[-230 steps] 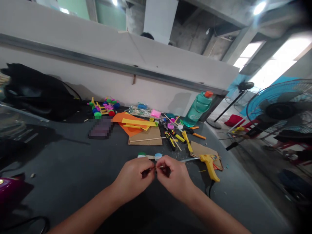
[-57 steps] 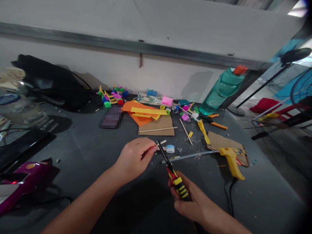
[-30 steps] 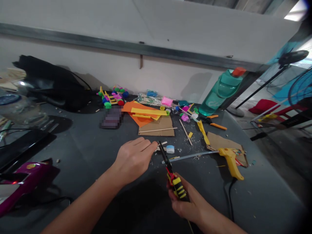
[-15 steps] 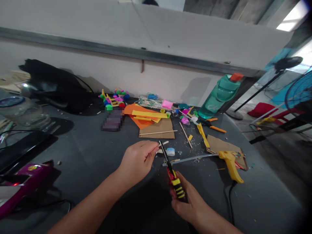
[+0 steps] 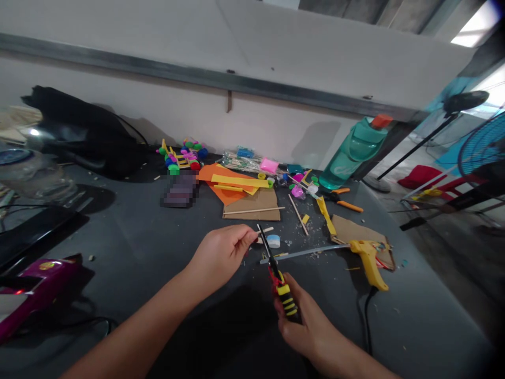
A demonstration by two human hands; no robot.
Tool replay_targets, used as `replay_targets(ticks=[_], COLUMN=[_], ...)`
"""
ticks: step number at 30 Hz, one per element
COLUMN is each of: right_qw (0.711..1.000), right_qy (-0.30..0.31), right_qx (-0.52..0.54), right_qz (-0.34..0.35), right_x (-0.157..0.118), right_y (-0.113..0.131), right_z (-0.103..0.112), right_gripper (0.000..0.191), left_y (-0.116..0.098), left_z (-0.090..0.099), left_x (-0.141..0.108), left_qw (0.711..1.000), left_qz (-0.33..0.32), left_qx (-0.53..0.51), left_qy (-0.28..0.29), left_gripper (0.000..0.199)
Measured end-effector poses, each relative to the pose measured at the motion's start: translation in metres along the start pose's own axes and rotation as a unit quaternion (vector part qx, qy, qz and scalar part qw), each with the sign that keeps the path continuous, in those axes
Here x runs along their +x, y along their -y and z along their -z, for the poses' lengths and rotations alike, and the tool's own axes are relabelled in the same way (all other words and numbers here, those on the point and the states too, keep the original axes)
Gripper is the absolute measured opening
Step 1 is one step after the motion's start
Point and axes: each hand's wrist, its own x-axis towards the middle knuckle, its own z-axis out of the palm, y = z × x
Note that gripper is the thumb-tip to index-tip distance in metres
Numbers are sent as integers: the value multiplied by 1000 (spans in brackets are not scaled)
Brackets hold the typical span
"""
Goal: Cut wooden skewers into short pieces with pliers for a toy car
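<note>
The right hand point(image 5: 294, 316) is clenched around the yellow-and-black handle of a hand tool point(image 5: 283, 292), which has a red collar and a slim black tip pointing up and away. That tip reaches just beside the left hand point(image 5: 219, 258), whose thumb and forefinger appear pinched on a short pale stick point(image 5: 266, 230). The tool's tip crosses close to the stick, but I cannot tell whether they touch.

Just beyond them sits a blue-capped white cap point(image 5: 273, 241) on the dark table point(image 5: 118, 237). To the right, a long clear glue stick point(image 5: 303, 252) runs from a yellow glue gun point(image 5: 369, 266), which rests partly on a cardboard scrap point(image 5: 351, 231), its black cord point(image 5: 366, 316) trailing toward the person.

Farther out lie a yellow strip point(image 5: 325, 217), loose wooden sticks point(image 5: 298, 221), and a cardboard sheet point(image 5: 252, 197) with a long stick on it. Beside these are orange paper point(image 5: 221, 179) under yellow strips point(image 5: 232, 181), a pink packet point(image 5: 269, 166), and orange-handled pliers point(image 5: 345, 204). A multicoloured cap-and-stick model point(image 5: 179, 155) stands near a pixelated dark object point(image 5: 179, 188). By the wall stands a green bottle point(image 5: 351, 155) with an orange cap; its pale lettering is too faint to read. A black bag point(image 5: 74, 126) lies at the far left.
</note>
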Motion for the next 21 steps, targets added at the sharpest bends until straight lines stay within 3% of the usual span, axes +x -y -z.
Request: replay_targets(ticks=[2,7,10,17,21], right_qw=[1000,997,991,984,992], right_qy=[10,35,45,61,38], right_qx=[-6,58,105,139,102], right_qz=[7,-37,-76,-91,-68], right_x=[-1,-5,-5,-5,-5], right_y=[5,10,11,14,13], right_z=[0,-2,-3,-2,-1], right_gripper=[30,32,32,35,34], left_y=[-2,1,4,10,6], left_z=[2,5,6,5,0], left_x=[0,-1,-2,-5,-3], left_qw=[1000,988,977,961,983], left_qz=[2,-116,-151,-182,-137], left_qx=[-6,87,148,207,110], left_qy=[4,-42,-38,-13,-58], left_gripper=[30,25,24,21,16])
